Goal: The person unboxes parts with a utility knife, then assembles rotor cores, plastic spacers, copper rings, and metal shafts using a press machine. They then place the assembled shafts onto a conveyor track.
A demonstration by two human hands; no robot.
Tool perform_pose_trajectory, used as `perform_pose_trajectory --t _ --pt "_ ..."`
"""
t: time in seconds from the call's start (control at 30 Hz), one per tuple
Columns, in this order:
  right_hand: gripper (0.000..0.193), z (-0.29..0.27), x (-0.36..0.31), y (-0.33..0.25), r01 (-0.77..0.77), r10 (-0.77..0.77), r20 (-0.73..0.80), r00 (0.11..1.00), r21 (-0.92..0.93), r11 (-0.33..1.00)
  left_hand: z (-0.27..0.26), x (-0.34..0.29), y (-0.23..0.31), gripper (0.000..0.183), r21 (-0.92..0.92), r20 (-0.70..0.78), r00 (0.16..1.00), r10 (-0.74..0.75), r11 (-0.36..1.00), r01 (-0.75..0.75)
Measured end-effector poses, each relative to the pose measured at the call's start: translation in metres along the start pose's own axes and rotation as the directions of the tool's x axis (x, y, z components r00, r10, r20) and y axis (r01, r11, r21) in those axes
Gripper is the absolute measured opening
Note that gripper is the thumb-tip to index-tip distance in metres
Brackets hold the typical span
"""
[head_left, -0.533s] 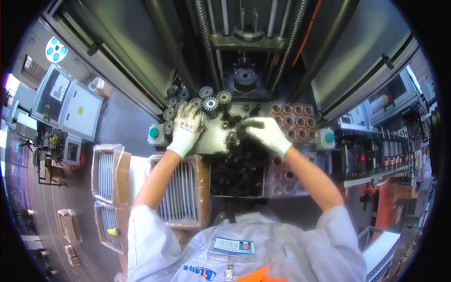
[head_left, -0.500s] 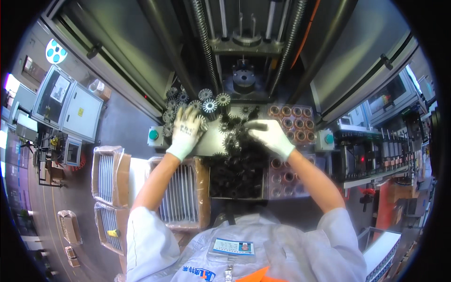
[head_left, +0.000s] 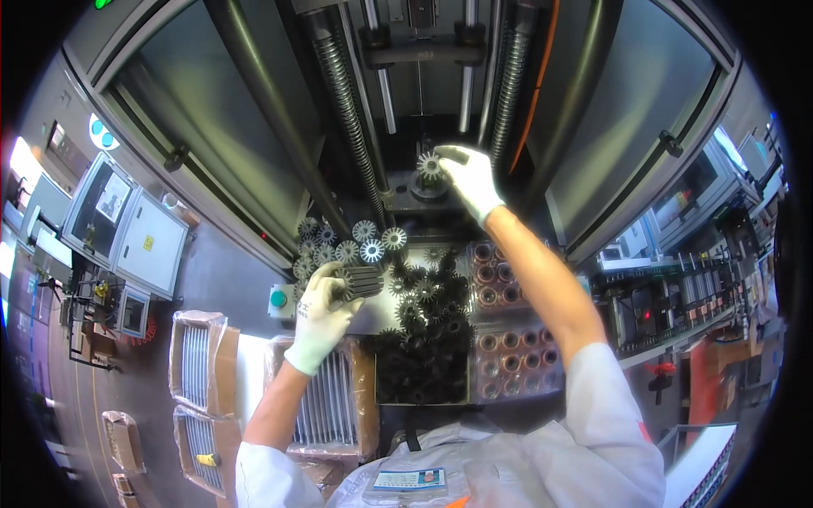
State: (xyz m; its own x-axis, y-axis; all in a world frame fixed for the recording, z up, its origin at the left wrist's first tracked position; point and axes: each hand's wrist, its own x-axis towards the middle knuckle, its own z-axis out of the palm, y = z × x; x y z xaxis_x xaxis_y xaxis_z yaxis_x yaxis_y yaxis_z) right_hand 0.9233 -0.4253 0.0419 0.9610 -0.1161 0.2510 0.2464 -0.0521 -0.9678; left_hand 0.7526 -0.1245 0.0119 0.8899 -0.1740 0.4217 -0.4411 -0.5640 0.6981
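Observation:
My left hand [head_left: 324, 315], in a white glove, grips a slotted metal core [head_left: 366, 281] between thumb and fingers. The core lies on its side, its long grooves showing to the right of the fingers. Farther off, my right hand [head_left: 470, 179], also gloved, pinches a grey star-shaped slotted part [head_left: 430, 165] by its right edge. That part is over the round fixture [head_left: 428, 187] of the press; whether it touches the fixture I cannot tell. More slotted cores [head_left: 372, 250] stand upright in a cluster beyond my left hand. Black star-shaped pieces [head_left: 421, 292] lie heaped between my arms.
A dark bin [head_left: 422, 368] of black pieces sits nearest me. Clear trays [head_left: 517, 364] of copper-coloured rings lie to the right. Cartons of metal rods [head_left: 330, 398] stand at the left. Press columns [head_left: 271, 110] rise on both sides. A green button box [head_left: 279, 300] is left of the cores.
My right hand has moved from the black pieces forward to the press fixture, now with a slotted part. My left hand has drawn back from the cluster, holding a core on its side.

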Motion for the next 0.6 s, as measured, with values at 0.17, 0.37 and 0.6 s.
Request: perform_pose_trajectory --t 0.17,0.37,0.6 --pt "0.027 0.01 0.044 0.058 -0.014 -0.027 -0.142 0.99 -0.28 0.96 0.01 0.015 0.007 0.04 0.052 -0.017 0.999 0.05 0.997 -0.049" --pt "0.031 0.008 0.03 0.048 -0.076 0.001 -0.163 0.987 -0.451 0.889 0.03 0.063 0.015 0.035 -0.056 -0.008 1.0 0.011 0.998 -0.011" --pt "0.037 -0.029 -0.105 0.041 0.111 -0.04 0.143 0.989 -0.528 0.842 0.085 0.172 0.024 0.033 -0.025 -0.149 0.964 0.218 0.974 -0.224"
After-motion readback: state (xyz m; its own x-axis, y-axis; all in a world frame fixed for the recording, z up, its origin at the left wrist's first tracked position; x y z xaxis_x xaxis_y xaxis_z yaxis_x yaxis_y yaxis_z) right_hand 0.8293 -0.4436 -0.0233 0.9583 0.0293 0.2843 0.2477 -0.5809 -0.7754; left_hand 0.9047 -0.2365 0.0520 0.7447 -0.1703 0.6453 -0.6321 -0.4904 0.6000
